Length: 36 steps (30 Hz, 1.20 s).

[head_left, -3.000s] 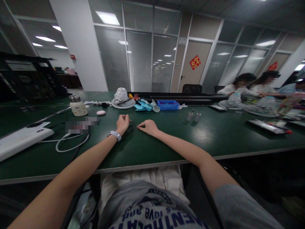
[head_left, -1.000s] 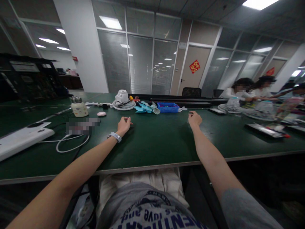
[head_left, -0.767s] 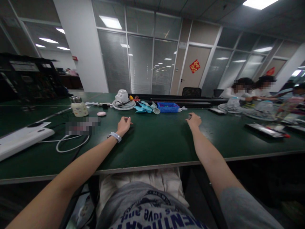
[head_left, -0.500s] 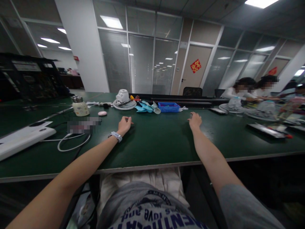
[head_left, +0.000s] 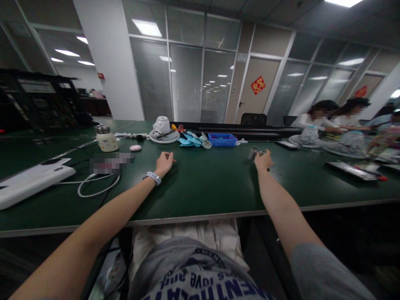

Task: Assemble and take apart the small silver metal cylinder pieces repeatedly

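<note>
My right hand (head_left: 264,160) is closed around a small silvery metal part (head_left: 253,153), which looks like a little motor. Its rounded end pokes out to the left of the fingers, and the rest is covered by the hand. The part is held just over the green table (head_left: 206,183). On the other side, my left hand (head_left: 164,163) hovers near the tabletop with thumb and fingers pinched together. Whatever may be between those fingertips is too small to make out. Beyond the hands lie light blue fan blades (head_left: 190,139) and a blue plastic bin (head_left: 222,140).
A white fan base with its round grille (head_left: 164,135) rests at the back. At left are a cream bottle (head_left: 107,139), a pink round case (head_left: 135,148), a cable (head_left: 93,195) and a white power bank-like box (head_left: 37,187). Co-workers (head_left: 321,118) sit at far right.
My right hand has shifted a little to the right and turned, so the metal part now shows beyond its fingers. My left hand has hardly moved.
</note>
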{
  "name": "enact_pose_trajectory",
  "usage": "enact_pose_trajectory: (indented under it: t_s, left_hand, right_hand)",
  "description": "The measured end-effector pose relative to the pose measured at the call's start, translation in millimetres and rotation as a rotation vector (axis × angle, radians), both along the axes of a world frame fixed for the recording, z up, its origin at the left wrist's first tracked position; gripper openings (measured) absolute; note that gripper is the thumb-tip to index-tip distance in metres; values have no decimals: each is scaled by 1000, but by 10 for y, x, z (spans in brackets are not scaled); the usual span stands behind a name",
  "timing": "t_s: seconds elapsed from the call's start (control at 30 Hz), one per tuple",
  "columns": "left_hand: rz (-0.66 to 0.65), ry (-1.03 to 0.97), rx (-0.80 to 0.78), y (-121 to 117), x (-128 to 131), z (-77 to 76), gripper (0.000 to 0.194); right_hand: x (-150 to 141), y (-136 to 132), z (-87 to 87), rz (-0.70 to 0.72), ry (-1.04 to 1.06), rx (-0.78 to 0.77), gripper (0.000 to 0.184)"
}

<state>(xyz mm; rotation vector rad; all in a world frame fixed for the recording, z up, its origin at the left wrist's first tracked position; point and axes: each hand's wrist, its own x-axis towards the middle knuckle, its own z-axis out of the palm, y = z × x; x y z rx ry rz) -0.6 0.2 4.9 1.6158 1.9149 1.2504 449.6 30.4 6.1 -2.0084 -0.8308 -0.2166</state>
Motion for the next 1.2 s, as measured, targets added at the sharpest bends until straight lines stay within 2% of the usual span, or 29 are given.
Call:
enact_pose_trajectory:
  t_s: [0.07, 0.13, 0.2, 0.27, 0.37, 0.47, 0.57, 0.63, 0.73, 0.83, 1.0, 1.1, 1.2]
  left_hand:
    - [-7, -2, 10, 9, -5, -12, 32]
    - [-11, -4, 15, 13, -7, -21, 31]
    - [-13, -7, 16, 11, -6, -22, 31]
    - [-19, -6, 15, 3, -1, -17, 31]
    - [-27, 1, 10, -23, 15, -1, 31]
    - [-47, 0, 22, -61, 38, 17, 31]
    - [-87, 17, 50, -94, 59, 33, 33]
    - [-115, 31, 70, -112, 70, 43, 34]
    - [-171, 50, 125, -142, 94, 59, 36]
    - [-254, 154, 253, -189, 156, 74, 34]
    - [-442, 355, 436, -285, 354, 68, 42]
    - [-506, 404, 433, -324, 453, 52, 43]
    - [-499, 421, 406, -351, 491, 66, 41]
  right_hand:
    - [41, 6, -23, 38, 72, -47, 41]
    - [46, -5, -9, -12, 100, -34, 37]
    - [7, -27, 52, -81, 79, 36, 36]
    - [-92, -44, 156, -64, -25, 146, 38]
    - [-425, -21, 329, 159, -181, 262, 42]
    - [-986, 53, 382, 523, -147, 278, 43]
    - [-1585, 100, 251, 930, -71, 254, 38]
    - [-1889, 94, 109, 1107, -28, 218, 36]
    - [-2142, 49, -80, 1230, 26, 154, 35]
    - [-2219, 6, -179, 1273, 37, 134, 35]
    - [-2264, -12, -216, 1381, 163, 133, 39]
    - [-2315, -8, -227, 1467, 337, 97, 39]
    - [-2359, -6, -230, 1506, 453, 48, 37]
